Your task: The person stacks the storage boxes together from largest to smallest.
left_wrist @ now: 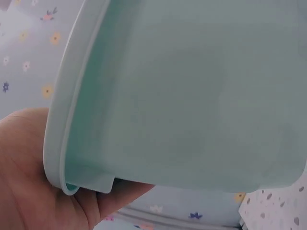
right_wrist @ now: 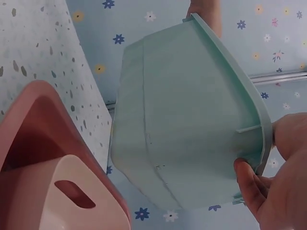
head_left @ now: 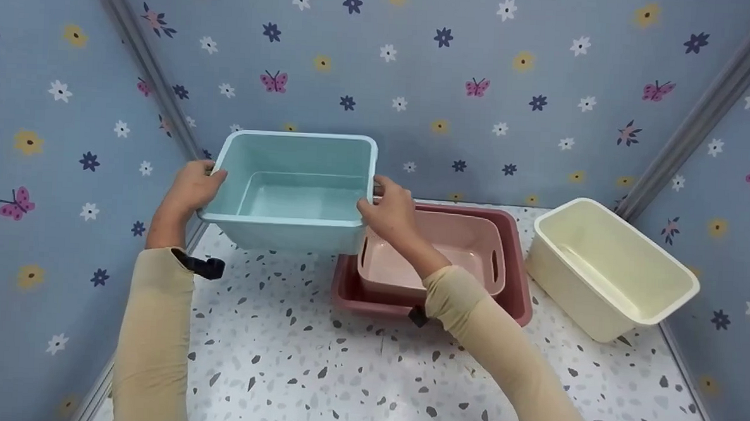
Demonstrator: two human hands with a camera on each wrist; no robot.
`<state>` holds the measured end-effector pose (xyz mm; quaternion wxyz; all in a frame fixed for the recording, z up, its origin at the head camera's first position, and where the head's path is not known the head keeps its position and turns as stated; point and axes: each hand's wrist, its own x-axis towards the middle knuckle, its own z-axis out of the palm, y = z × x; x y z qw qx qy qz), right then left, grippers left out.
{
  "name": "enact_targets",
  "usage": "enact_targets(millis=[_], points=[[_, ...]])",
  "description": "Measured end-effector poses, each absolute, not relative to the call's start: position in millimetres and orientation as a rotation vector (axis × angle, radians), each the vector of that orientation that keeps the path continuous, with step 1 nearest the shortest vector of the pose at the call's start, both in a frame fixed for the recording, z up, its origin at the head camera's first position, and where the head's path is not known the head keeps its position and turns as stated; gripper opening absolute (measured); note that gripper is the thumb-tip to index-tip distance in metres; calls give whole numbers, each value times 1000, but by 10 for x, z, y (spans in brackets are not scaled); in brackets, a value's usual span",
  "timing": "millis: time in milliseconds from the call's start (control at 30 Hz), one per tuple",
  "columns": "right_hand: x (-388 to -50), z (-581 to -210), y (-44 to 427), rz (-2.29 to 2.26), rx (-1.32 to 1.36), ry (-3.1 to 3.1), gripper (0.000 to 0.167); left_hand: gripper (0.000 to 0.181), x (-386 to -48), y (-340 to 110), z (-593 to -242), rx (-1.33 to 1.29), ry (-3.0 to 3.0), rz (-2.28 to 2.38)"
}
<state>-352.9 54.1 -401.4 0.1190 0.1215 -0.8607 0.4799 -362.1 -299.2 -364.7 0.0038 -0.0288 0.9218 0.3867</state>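
Observation:
Both hands hold a light teal plastic bin above the left part of the speckled surface, its open top tilted toward me. My left hand grips the rim at the bin's left end; the left wrist view shows that hand around the rim. At the opposite end my right hand grips the rim, thumb on the inner side. From below, the right wrist view shows the bin's outer wall and the right-hand fingers under the rim. Nothing is visible inside the bin.
Right of the teal bin, a pink basket with slot handles sits inside a larger dark pink bin. A cream bin stands at the far right, angled. Flowered panels enclose the back and sides of the speckled surface.

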Motion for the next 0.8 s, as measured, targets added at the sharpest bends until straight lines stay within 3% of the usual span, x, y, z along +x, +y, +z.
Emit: enact_targets(millis=[800], points=[[-3153, -3677, 1890, 1324, 266, -2585, 50, 52, -3516, -1855, -3594, 33, 2709, 1495]])
